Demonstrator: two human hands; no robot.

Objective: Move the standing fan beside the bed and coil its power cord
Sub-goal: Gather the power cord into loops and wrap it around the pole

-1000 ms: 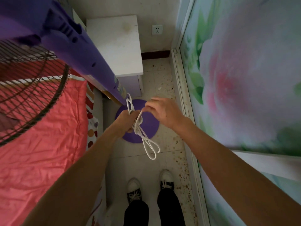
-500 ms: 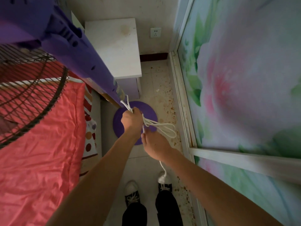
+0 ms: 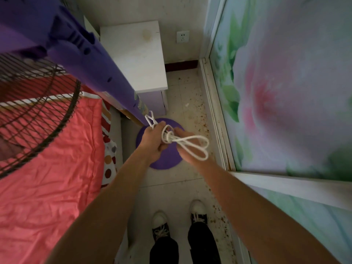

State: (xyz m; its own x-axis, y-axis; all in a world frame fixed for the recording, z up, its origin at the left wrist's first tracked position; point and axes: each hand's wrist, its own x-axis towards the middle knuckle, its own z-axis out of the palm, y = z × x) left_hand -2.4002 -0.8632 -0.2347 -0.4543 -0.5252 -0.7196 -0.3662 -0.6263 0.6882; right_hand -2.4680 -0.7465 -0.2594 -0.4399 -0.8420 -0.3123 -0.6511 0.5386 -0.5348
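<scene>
Largest first: the bed with the wrinkled coral-red cover (image 3: 47, 178) fills your left side, and the purple standing fan (image 3: 89, 60) rises just beside it, dark wire grille over the mattress edge, pole slanting down to the round purple base (image 3: 144, 162) on the pale tiled floor (image 3: 192, 103). So the fan looks placed; the cord is what's left. A white bedside cabinet (image 3: 137, 54) sits past the base, a wall socket (image 3: 182, 36) behind it. The white power cord (image 3: 192, 145) is bunched over the base: your left hand (image 3: 155, 139) is fisted tight around the bundle's middle, short loops poking out toward the pole. Long loops trail to the right and slightly toward you, so the bundle's long axis runs pole-to-right. Your right hand (image 3: 185, 142) is at the knot-like wrap just right of the left fist, fingers pinching cord there; blurred, so exact hold is unclear. Right hand is nearer the free loops, so it likely does the next wrap or tuck while the left anchors. Plug not visible.
</scene>
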